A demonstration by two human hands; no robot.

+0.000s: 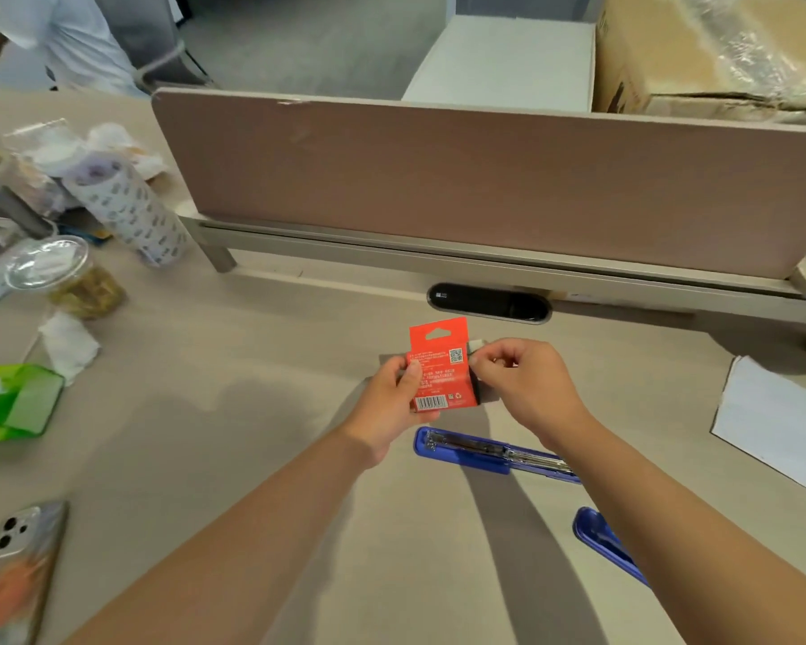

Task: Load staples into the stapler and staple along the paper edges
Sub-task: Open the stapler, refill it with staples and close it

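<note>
Two bare hands meet at the centre of the frame over a pale desk. The left hand grips a red staple pack upright by its left edge, thumb across the printed back. The right hand pinches a small pale piece at the pack's upper right corner. Just below them lies the blue stapler, opened out flat. White paper rests at the right edge.

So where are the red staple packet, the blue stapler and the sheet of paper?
red staple packet [440, 365], head view, middle of its printed back.
blue stapler [466, 451], head view, on the opened blue body.
sheet of paper [782, 421], head view, middle of the white sheet.
</note>
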